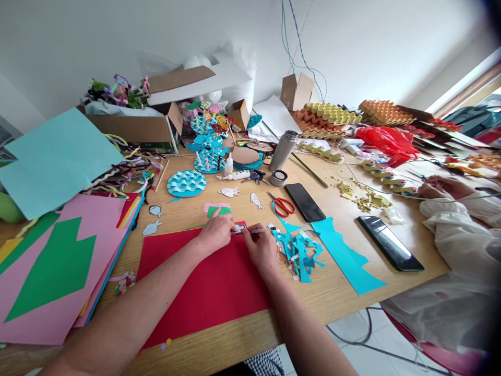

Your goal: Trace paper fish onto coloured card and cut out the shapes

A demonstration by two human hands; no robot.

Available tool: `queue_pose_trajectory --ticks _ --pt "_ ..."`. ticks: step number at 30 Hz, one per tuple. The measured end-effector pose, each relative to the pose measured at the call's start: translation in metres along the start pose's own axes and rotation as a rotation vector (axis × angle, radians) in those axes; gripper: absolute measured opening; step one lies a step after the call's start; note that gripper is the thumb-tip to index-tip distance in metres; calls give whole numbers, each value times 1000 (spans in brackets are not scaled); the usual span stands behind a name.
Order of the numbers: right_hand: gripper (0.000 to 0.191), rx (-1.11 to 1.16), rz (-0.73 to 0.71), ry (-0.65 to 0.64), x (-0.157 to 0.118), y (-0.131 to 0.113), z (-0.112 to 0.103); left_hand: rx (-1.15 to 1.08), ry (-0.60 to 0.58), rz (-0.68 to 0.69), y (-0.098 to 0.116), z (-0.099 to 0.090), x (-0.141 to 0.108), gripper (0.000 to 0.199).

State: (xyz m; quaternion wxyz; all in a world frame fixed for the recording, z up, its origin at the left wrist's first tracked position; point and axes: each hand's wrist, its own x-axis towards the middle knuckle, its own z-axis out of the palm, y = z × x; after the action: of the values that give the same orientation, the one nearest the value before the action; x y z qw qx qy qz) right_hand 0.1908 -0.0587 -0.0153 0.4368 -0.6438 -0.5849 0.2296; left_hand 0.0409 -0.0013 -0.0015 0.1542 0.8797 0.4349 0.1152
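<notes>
A small pale cutout (239, 228) lay at the red sheet's (203, 287) far edge, between the two hands' fingertips. Over that same edge, the left hand (216, 230) touched the cutout with fingers bent close together, whether pinching or pressing I couldn't tell; the right hand (261, 248) gripped a slim pen-like tool (267, 228), thumb and fingers nearly closed.

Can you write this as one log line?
left hand: at white paper cutout | right hand: holds slim grey pen-like tool | below: large red paper sheet | nearby: red-handled metal scissors
</notes>
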Motion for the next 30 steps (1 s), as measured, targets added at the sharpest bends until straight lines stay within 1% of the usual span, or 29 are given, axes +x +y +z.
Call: queue_pose_trajectory --ticks 9,16,23,30 --pt "26 -23 5 23 2 1 -1 19 -2 6 5 -3 -3 33" --pt "28 -18 1 20 2 2 -1 19 17 -4 8 -3 -3 28" --pt "28 0 3 10 3 2 -1 11 54 -20 10 -2 -2 22" --pt "24 2 3 2 3 0 -2 4 59 -27 11 -3 -1 21"
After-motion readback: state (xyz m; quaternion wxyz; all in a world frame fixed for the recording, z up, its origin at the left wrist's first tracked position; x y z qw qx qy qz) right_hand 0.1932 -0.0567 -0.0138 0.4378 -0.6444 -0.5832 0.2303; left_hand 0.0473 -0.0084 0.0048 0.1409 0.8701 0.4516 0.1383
